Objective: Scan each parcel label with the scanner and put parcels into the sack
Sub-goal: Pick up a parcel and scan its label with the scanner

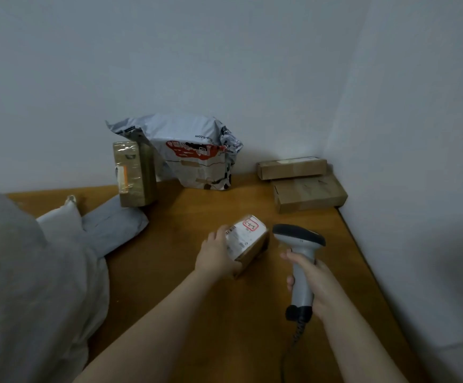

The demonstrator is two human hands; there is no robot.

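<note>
Head view shows the left hand [216, 255] curled around the near end of a small cardboard parcel [248, 240], its white label [238, 240] facing up, at the middle of the wooden tabletop [197, 299]. The right hand [318, 283] grips the handle of a grey scanner [299, 239], whose dark head sits just beside the parcel's right side. A grey sack [31, 286] bulges at the left edge. Farther back stand a taped box [133, 172] and a printed plastic mailing bag [194, 153]; two flat boxes [310, 193] are stacked in the right corner
</note>
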